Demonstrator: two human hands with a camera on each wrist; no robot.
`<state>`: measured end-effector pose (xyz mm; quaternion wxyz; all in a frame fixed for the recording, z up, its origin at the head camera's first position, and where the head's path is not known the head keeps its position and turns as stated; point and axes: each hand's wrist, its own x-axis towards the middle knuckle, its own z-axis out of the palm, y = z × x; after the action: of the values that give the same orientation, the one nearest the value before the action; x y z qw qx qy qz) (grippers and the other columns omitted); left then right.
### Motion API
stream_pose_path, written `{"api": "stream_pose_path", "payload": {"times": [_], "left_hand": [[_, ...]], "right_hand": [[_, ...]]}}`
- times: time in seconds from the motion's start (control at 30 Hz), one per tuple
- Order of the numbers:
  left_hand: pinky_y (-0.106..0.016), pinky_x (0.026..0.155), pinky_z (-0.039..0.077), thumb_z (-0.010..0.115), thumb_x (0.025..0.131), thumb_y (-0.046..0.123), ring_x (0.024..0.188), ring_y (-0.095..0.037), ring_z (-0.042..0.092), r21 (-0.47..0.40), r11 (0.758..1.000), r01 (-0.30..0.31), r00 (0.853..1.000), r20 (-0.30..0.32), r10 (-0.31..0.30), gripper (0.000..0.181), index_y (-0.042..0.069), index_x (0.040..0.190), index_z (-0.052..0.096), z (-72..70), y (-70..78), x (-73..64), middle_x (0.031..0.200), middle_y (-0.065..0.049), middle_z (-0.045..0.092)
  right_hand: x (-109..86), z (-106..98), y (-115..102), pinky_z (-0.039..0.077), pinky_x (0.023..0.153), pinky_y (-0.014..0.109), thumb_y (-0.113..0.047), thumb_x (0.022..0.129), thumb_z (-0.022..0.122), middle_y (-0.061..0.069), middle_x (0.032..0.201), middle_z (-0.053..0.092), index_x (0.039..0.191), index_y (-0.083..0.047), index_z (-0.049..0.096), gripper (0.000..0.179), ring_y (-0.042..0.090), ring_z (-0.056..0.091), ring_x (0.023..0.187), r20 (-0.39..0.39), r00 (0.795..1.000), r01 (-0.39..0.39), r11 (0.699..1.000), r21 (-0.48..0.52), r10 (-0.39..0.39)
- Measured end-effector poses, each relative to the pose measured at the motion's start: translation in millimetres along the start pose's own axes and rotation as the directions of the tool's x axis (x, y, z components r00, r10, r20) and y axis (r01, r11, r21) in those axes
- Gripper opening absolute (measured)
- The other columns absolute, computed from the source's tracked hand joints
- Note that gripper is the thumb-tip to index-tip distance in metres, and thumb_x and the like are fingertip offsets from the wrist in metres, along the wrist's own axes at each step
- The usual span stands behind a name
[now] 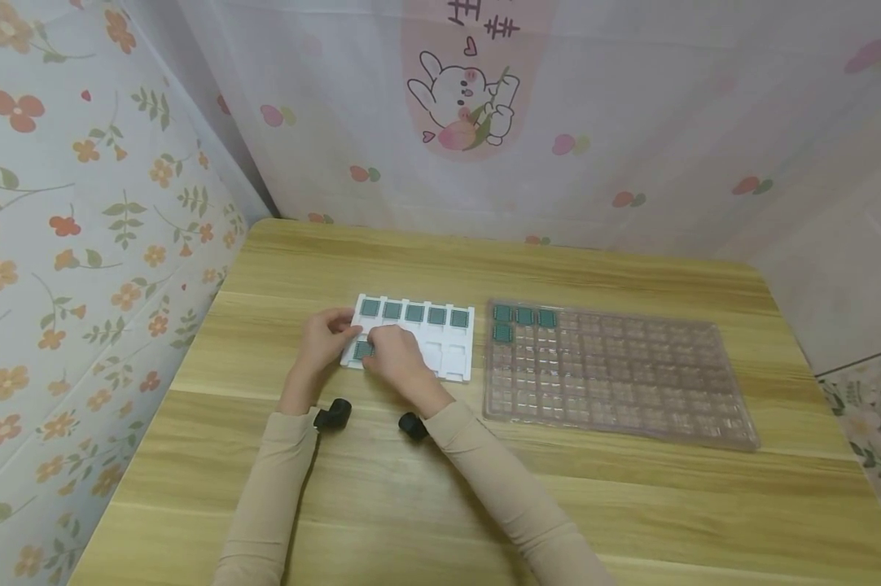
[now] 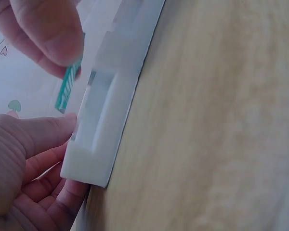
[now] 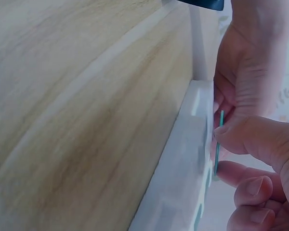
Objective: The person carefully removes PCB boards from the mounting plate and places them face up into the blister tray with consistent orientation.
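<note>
A white plastic tray (image 1: 441, 332) with two rows of square pockets lies on the table; a row of square green chips (image 1: 414, 313) fills its far side. At the tray's left end my left hand (image 1: 320, 348) grips the edge, thumb at the rim and other fingers against the side. Between thumb and fingers, my right hand (image 1: 400, 358) pinches one green chip (image 1: 363, 350) by its edges over the left pocket of the near row. In the left wrist view that chip (image 2: 69, 89) stands tilted above the tray wall. Part of the near row is hidden behind the right hand.
To the right lies a clear plastic tray (image 1: 616, 370) with many small pockets, several green chips (image 1: 524, 317) in its far left corner. Black wrist mounts (image 1: 334, 415) sit at both wrists. A patterned curtain (image 1: 338, 122) hangs behind the wooden table (image 1: 382, 505).
</note>
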<state>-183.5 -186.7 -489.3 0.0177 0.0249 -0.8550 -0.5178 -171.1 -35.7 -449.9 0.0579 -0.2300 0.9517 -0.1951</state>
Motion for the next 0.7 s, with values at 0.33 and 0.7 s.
{"api": "stream_pose_path", "payload": {"times": [0.33, 0.7], "left_hand": [[-0.017, 0.061, 0.043, 0.067, 0.084, 0.002, 0.084, -0.031, 0.061, 0.002, 1.0, 0.002, 1.0, 0.018, -0.002, 0.032, -0.01, 0.112, 0.061, 0.0, -0.3, -0.6, 0.096, -0.026, 0.065], [-0.018, 0.063, 0.044, 0.067, 0.084, 0.004, 0.086, -0.031, 0.061, 0.013, 1.0, -0.001, 1.0, 0.019, 0.0, 0.034, -0.009, 0.115, 0.06, -0.7, -1.4, -0.6, 0.099, -0.025, 0.065]], "right_hand": [[-6.9, -8.8, 5.6, 0.043, 0.059, 0.024, -0.015, 0.078, 0.071, 0.0, 0.073, 0.063, 0.082, -0.006, 0.069, 0.011, 0.012, 0.048, 0.061, 0.019, 0.999, -0.039, 0.999, 0.02, 0.039], [-16.4, -18.4, 18.5, 0.05, 0.077, 0.03, -0.015, 0.08, 0.071, 0.009, 0.102, 0.07, 0.103, -0.003, 0.07, 0.026, 0.02, 0.065, 0.089, -0.007, 0.999, -0.046, 0.998, 0.048, 0.046]]}}
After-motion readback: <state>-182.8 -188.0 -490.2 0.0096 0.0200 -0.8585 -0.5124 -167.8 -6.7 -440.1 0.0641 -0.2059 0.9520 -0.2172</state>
